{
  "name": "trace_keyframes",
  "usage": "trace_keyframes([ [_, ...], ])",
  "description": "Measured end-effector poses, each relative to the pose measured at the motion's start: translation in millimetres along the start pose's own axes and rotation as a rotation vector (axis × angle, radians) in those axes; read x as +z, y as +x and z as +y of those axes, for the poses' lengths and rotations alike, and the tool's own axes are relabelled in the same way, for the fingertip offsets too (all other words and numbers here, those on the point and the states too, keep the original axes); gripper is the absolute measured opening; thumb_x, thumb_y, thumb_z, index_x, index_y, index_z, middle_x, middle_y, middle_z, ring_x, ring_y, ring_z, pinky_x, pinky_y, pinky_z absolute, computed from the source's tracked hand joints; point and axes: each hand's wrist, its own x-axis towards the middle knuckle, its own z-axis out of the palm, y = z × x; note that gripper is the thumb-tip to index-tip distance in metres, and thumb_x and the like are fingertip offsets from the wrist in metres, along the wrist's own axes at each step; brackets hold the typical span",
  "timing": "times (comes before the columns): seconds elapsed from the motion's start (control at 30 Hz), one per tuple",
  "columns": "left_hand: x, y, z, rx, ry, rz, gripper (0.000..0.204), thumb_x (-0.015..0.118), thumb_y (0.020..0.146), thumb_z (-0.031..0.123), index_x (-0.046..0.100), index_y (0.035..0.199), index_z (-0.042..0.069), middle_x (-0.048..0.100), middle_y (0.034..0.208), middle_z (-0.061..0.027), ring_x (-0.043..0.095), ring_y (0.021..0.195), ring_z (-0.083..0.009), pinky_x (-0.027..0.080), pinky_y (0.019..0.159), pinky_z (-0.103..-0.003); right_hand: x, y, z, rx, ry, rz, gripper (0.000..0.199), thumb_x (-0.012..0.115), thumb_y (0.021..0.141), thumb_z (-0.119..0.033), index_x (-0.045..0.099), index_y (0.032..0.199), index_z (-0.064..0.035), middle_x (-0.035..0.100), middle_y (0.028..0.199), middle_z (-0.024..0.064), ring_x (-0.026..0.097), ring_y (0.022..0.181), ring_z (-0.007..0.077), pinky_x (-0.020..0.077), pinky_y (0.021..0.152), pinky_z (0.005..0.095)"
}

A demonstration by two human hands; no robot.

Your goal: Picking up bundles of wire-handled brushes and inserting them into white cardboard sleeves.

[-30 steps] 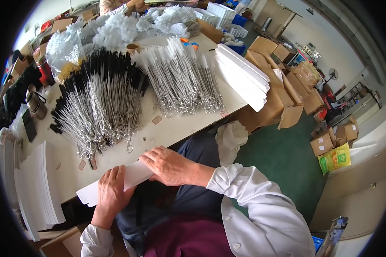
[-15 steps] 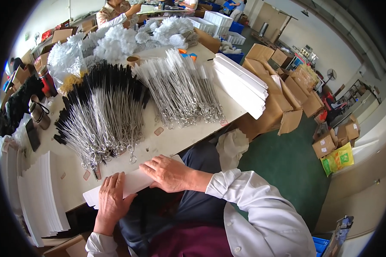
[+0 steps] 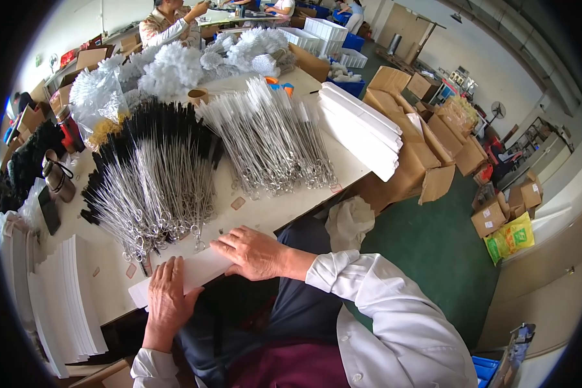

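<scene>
A long, narrow white card box point(image 3: 202, 268) lies at the near edge of the table, in both hands. My left hand point(image 3: 170, 296) grips its left end, fingers over the top and thumb along the near side. My right hand point(image 3: 252, 253) is closed over its right end and hides that end. Just beyond are two piles of thin wire brushes with ring ends: black-bristled brushes point(image 3: 158, 171) at left and white-bristled brushes point(image 3: 271, 139) to their right. Some rings of the black pile nearly reach the box.
White card strips point(image 3: 77, 294) are stacked at the left, and more white flat boxes point(image 3: 359, 126) lie at the table's right end. Bagged white brushes point(image 3: 181, 64) cover the far side. A flask point(image 3: 58, 181) stands at left. Open cartons point(image 3: 407, 139) stand right of the table.
The white box and my right hand have shifted slightly left and away from me. Both hands keep their hold. At the far table, a person's arm has risen.
</scene>
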Motion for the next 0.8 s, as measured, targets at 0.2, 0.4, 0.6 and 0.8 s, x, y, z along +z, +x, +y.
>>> trace_keyframes([
  [0.2,3,9,-6,-0.06,0.016,-0.019,0.074,0.085,0.073,0.021,0.054,0.133,-0.009,0.061,0.13,-0.0269,0.058,0.122,-0.0432,0.045,0.107,-0.05,6,6,17,0.002,-0.033,0.067,0.069,0.08,0.083,-0.032,0.058,0.137,0.0045,0.064,0.128,0.016,0.06,0.115,0.0311,0.0481,0.103,0.0422],
  [0.4,14,14,-11,-0.018,0.051,0.06,0.067,0.083,0.076,0.022,0.058,0.13,-0.009,0.064,0.127,-0.0273,0.06,0.118,-0.0438,0.046,0.104,-0.05,9,6,24,0.013,-0.003,0.086,0.065,0.081,0.082,-0.029,0.06,0.137,-0.0002,0.065,0.126,0.0136,0.059,0.116,0.0308,0.0472,0.104,0.0416],
  [0.6,20,19,-11,-0.072,-0.006,0.049,0.061,0.08,0.079,0.021,0.059,0.129,-0.008,0.064,0.128,-0.0272,0.061,0.117,-0.0436,0.047,0.104,-0.05,13,9,31,0.028,0.016,0.126,0.06,0.081,0.082,-0.027,0.063,0.135,-0.0034,0.065,0.126,0.0131,0.059,0.117,0.0306,0.0467,0.105,0.0425],
  [0.8,28,22,-7,-0.105,0.049,0.085,0.058,0.078,0.081,0.019,0.059,0.129,-0.007,0.064,0.127,-0.0265,0.06,0.118,-0.0436,0.047,0.103,-0.05,11,11,37,0.011,0.031,0.159,0.059,0.08,0.083,-0.025,0.063,0.134,-0.003,0.065,0.129,0.0136,0.058,0.12,0.0317,0.0457,0.107,0.0435],
])
